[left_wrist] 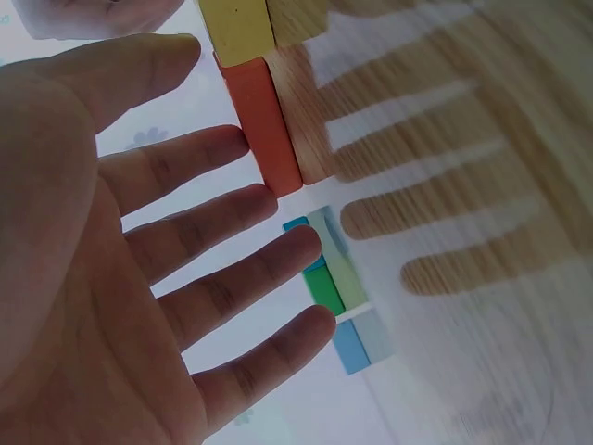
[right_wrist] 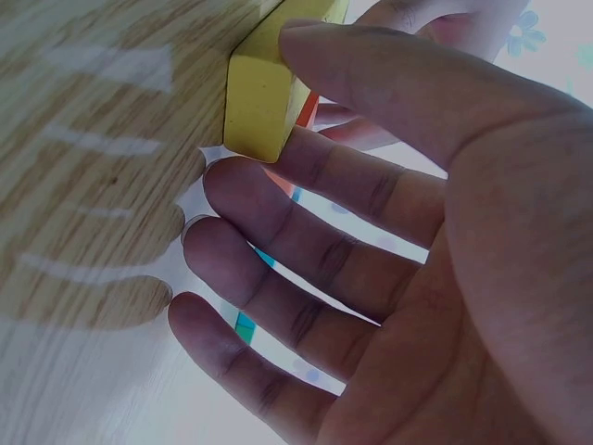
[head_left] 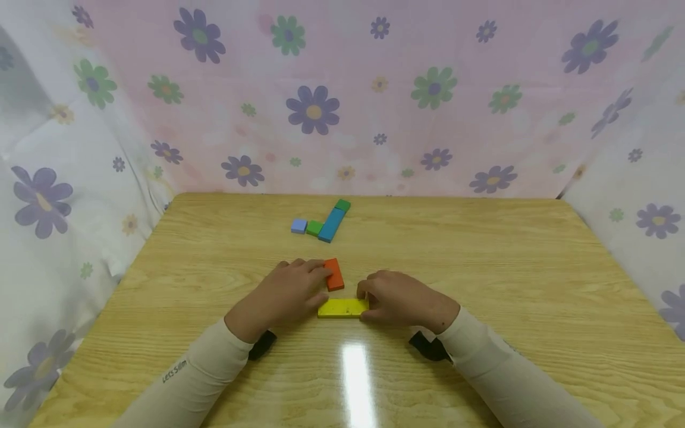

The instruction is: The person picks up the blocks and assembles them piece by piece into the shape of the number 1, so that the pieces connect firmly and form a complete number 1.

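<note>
A flat yellow block (head_left: pixel 342 308) lies crosswise on the table, its right end pinched between the thumb and index finger of my right hand (head_left: pixel 404 300). In the right wrist view the other fingers (right_wrist: pixel 278 227) reach past the end of the yellow block (right_wrist: pixel 264 102). Just beyond it sits a red-orange block (head_left: pixel 334 274), slanted lengthwise. My left hand (head_left: pixel 286 291) is beside that block, fingertips at its left side and thumb by the yellow block's left end. Its fingers (left_wrist: pixel 190 167) look nearly straight and spread in the left wrist view.
Farther back, a blue bar (head_left: pixel 332 224) lies slanted with a green block (head_left: pixel 342 205) at its far end and another green block (head_left: pixel 314 227) by its near end. A light blue block (head_left: pixel 299 226) sits left of these. Flowered cloth (head_left: pixel 364 101) surrounds the wooden table (head_left: pixel 481 255).
</note>
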Available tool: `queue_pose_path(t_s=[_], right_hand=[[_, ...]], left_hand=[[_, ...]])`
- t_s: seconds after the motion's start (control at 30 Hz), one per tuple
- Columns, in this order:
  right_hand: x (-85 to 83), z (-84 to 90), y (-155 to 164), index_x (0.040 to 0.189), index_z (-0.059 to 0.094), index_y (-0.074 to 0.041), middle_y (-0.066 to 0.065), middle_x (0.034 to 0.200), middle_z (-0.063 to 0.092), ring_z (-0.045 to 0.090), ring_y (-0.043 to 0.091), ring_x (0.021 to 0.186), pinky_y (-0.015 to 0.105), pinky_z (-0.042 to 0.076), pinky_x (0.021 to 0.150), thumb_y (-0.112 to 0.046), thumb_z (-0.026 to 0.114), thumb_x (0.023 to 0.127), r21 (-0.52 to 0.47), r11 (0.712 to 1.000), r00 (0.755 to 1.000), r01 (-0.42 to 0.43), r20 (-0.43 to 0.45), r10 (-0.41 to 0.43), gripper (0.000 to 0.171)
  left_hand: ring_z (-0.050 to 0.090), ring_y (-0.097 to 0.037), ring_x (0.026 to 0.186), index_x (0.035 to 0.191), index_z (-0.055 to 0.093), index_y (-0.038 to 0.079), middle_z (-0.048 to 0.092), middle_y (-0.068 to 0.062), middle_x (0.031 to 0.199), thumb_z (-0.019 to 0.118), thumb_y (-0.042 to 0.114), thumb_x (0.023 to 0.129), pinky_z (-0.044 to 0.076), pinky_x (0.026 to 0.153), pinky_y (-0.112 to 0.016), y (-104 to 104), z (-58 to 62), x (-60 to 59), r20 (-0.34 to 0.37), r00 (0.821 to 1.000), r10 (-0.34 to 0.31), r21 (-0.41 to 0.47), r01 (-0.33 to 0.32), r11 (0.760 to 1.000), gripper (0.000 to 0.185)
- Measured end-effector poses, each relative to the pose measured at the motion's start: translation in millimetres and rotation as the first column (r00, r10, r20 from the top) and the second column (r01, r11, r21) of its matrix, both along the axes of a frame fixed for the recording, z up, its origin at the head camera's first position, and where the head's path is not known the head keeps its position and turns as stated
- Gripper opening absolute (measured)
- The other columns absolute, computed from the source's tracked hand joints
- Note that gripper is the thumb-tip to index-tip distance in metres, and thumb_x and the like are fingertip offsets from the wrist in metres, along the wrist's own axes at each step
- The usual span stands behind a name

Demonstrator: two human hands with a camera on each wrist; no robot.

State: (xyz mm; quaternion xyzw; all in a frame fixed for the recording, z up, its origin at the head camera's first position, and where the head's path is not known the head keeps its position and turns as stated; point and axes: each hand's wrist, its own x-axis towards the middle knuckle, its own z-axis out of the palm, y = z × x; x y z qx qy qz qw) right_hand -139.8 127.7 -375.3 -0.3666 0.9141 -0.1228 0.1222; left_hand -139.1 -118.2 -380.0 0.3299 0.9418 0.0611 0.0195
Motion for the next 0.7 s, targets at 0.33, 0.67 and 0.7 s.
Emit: queue_pose_path(t_s=[0.33,0.67,0.7], right_hand=[[0.7,0.1,-1.6,0.103,0.071,-0.011,-0.006,0.082,0.062,0.051,0.006,0.072,0.024,0.048,0.069,-0.025,0.078,0.086,0.002,1.0,1.0,-0.002,-0.012,0.002,0.023],[1.3,-1.7,-1.5,0.103,0.071,-0.01,-0.006,0.081,0.061,0.05,0.007,0.071,0.024,0.047,0.068,-0.026,0.078,0.086,0.008,1.0,1.0,0.004,-0.014,-0.003,0.024],[1.2,-2.0,-1.5,0.103,0.071,-0.01,-0.006,0.08,0.061,0.05,0.007,0.07,0.023,0.047,0.068,-0.025,0.078,0.086,0.007,1.0,1.0,0.002,-0.014,-0.002,0.024]], left_hand=[[0.058,-0.034,0.127,0.139,0.058,0.014,0.055,-0.01,0.146,0.059,0.039,0.1,0.048,0.099,-0.058,0.1,0.0,2.2,-0.005,1.0,-0.001,-0.007,0.001,1.0,0.047],[0.058,-0.031,0.126,0.139,0.058,0.016,0.056,-0.007,0.145,0.058,0.04,0.1,0.049,0.098,-0.053,2.1,-3.0,3.2,-0.02,1.0,-0.013,-0.015,0.013,1.0,0.047],[0.058,-0.031,0.126,0.139,0.058,0.016,0.056,-0.007,0.145,0.058,0.041,0.1,0.049,0.098,-0.054,2.3,-3.2,3.3,-0.021,1.0,-0.014,-0.014,0.014,1.0,0.046]])
